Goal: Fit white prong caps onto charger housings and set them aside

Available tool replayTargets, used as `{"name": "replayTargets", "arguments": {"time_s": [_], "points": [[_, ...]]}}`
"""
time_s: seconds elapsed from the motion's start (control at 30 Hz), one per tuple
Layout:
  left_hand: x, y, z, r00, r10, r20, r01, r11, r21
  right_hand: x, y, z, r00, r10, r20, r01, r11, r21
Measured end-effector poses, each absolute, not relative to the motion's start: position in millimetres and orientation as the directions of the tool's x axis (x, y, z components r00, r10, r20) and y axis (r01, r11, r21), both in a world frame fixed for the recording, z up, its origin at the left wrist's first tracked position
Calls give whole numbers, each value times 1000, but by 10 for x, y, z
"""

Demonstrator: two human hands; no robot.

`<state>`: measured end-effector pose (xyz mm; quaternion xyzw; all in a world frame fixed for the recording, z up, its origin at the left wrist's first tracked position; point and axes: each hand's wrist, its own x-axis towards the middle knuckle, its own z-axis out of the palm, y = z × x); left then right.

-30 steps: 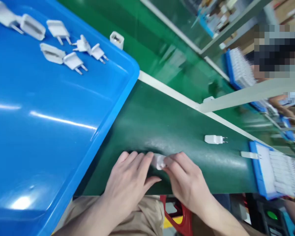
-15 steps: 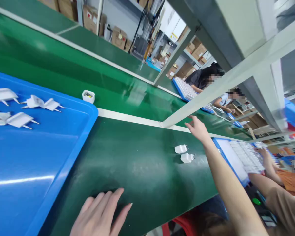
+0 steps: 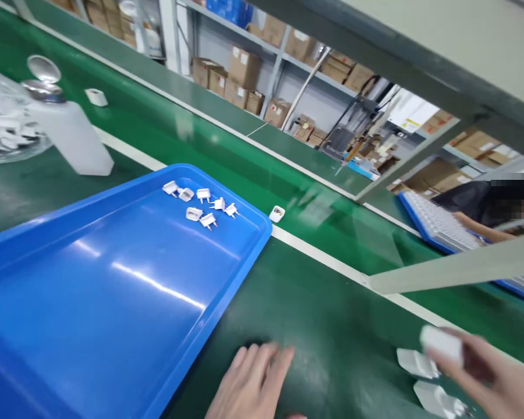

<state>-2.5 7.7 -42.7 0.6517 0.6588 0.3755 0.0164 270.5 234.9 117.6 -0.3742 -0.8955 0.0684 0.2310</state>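
My right hand (image 3: 502,375) grips a small white plastic housing (image 3: 443,347), slightly blurred, between thumb and fingers at the right. Just below it, two white plug adapters, one upper (image 3: 415,363) and one lower (image 3: 435,400), lie on the green table (image 3: 332,349). My left hand (image 3: 253,384) rests low in the middle with fingers extended and nothing visible in it, right of a blue tray (image 3: 218,311). White plug pieces with pins (image 3: 208,220) lie near the tray's far end. An open white housing (image 3: 276,213) sits on the green conveyor just past the tray's corner.
A white pump bottle (image 3: 81,139) and a clear bag of white parts (image 3: 9,128) are at the left. Another white housing (image 3: 96,97) lies on the conveyor (image 3: 157,125). A pale post (image 3: 454,269) rises at the right. Beyond it, a co-worker's arm (image 3: 484,231) reaches by a filled tray (image 3: 436,224).
The view has swung left, bringing the bottle and bag into sight. My right hand, empty and reaching over the belt's edge before, now holds a white housing near the two adapters.
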Motion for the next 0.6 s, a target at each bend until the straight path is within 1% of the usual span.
{"name": "replayTargets", "arguments": {"time_s": [0.03, 0.07, 0.1, 0.13, 0.17, 0.2, 0.23, 0.27, 0.33, 0.4, 0.47, 0.53, 0.6], "points": [[-51, 82, -408, -124, 875, 467, 843, -156, 515, 2586, 2115, 1086, -695, 658, 292, 565, 750, -345], [-74, 86, -395, -108, 879, 464, 830, -177, 529, 2410, 1900, 1005, -744, 629, 227, 529, 762, -375], [-93, 88, -391, -109, 884, 455, 808, -188, 559, 2183, 1731, 944, -789, 585, 189, 481, 779, -403], [-105, 88, -393, -124, 889, 440, 776, -189, 602, 1922, 1634, 911, -851, 510, 124, 415, 799, -435], [-111, 86, -401, -149, 895, 421, 736, -184, 651, 1642, 1621, 902, -881, 463, 93, 369, 797, -478], [-111, 82, -410, -173, 899, 403, 695, -179, 696, 1358, 1696, 909, -872, 476, 110, 367, 788, -495], [-106, 76, -420, -196, 901, 387, 657, -172, 734, 1081, 1849, 920, -833, 544, 99, 439, 759, -480], [-99, 71, -427, -219, 901, 375, 622, -168, 765, 819, 2061, 924, -784, 605, 137, 495, 744, -449], [-85, 64, -429, -262, 891, 372, 568, -169, 805, 357, 2556, 888, -723, 670, 168, 605, 731, -316], [-83, 63, -424, -300, 874, 382, 538, -176, 824, 16, 2975, 810, -740, 658, 140, 612, 745, -264], [-93, 65, -428, -323, 860, 396, 530, -183, 828, -149, 3180, 746, -772, 626, 108, 592, 771, -232], [-97, 65, -449, -339, 849, 405, 530, -184, 828, -109, 3142, 727, -801, 589, 106, 560, 800, -216], [-78, 64, -481, -356, 842, 405, 529, -176, 830, 94, 2925, 742, -833, 541, 111, 511, 832, -218]]}}
